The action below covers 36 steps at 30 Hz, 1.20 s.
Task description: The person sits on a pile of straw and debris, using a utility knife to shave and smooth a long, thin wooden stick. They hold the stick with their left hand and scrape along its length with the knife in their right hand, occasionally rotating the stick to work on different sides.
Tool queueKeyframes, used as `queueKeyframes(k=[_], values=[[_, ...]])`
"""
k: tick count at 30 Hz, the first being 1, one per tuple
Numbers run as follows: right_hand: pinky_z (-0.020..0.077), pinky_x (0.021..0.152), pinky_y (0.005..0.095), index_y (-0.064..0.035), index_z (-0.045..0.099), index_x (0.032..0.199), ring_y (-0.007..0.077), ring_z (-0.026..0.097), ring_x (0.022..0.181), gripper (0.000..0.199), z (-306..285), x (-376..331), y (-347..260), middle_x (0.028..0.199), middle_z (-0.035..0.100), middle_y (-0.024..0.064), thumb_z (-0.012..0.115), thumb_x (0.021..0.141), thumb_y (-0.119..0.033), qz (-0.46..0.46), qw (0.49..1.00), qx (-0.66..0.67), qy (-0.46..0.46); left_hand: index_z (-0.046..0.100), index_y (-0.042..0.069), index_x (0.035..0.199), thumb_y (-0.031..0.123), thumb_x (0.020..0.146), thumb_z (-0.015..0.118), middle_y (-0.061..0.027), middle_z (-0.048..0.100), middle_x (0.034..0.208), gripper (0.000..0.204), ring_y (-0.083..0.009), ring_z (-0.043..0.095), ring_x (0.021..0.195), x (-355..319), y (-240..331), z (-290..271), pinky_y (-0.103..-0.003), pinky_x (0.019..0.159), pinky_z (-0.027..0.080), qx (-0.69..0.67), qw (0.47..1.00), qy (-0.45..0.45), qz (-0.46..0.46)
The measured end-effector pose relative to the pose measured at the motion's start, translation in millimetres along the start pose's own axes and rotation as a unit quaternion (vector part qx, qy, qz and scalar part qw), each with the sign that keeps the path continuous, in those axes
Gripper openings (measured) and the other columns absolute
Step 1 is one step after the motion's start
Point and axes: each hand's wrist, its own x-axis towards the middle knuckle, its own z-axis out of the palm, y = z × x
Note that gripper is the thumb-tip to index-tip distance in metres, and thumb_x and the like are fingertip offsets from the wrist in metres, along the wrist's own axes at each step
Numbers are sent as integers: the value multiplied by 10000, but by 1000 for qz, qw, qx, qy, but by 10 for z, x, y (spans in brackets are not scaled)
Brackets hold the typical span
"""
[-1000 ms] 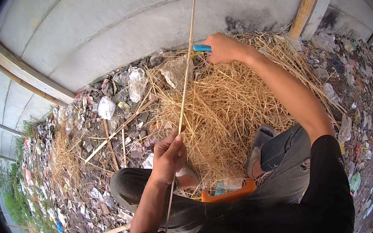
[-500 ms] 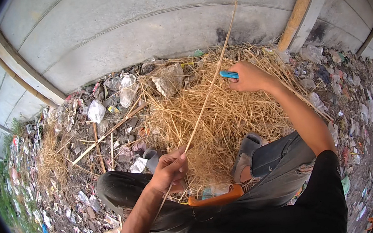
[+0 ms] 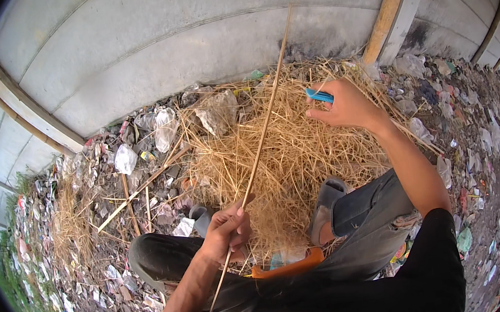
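Left hand [image 3: 227, 232] at 6 o'clock, fingers pinched on a long thin stalk [image 3: 260, 139] running up toward 12, lower end hidden behind the forearm. Straw pile [image 3: 286, 152] beyond. Right hand [image 3: 346, 107] at 1 o'clock, fingers curled round a blue tool [image 3: 319, 95], mostly hidden, kind unclear.

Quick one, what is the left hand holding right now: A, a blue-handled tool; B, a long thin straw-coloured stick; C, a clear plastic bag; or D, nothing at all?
B: the left hand is closed round the lower part of a long thin stick that slants up over the straw pile, while the blue-handled tool sits in the right hand.
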Motion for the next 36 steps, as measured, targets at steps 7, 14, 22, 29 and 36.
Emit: queueKeyframes(k=[7, 14, 22, 29, 36], values=[[586, 781, 378, -195, 733, 1240, 206, 712, 919, 415, 240, 261, 173, 1137, 699, 58, 810, 873, -375, -184, 963, -47, 190, 440, 7, 1503, 262, 1073, 567, 30, 444, 692, 515, -42, 344, 432, -27, -68, -2, -194, 365, 268, 58, 998, 17, 0], [561, 712, 368, -141, 804, 993, 221, 717, 864, 178, 361, 363, 266, 1017, 738, 3, 770, 825, -91, -169, 983, -60, 41, 434, 33, 1532, 251, 1071, 576, 44, 410, 664, 530, -44, 359, 452, -32, -122, 7, -228, 367, 291, 43, 999, -5, -31], [552, 781, 382, -96, 777, 905, 194, 675, 761, 111, 291, 357, 215, 858, 724, 40, 694, 887, -24, -160, 987, -23, -11, 477, 25, 1492, 234, 1084, 542, 34, 398, 642, 463, -40, 329, 421, -55, -142, 50, -206, 375, 260, 29, 999, -12, -40], [513, 863, 449, -38, 718, 868, 233, 655, 791, 63, 401, 338, 317, 844, 680, 60, 669, 907, -30, -146, 989, -9, 13, 480, 20, 1494, 246, 1078, 554, 39, 389, 624, 479, -36, 320, 407, -48, -175, 41, -206, 361, 267, 37, 998, -4, -57], [438, 672, 417, -37, 740, 854, 239, 603, 745, 76, 330, 278, 270, 781, 607, 79, 773, 791, -10, -180, 982, 57, -20, 501, 24, 1482, 269, 1068, 577, 42, 371, 605, 487, -35, 298, 397, -54, -202, 10, -205, 356, 248, 79, 996, -1, -46]])
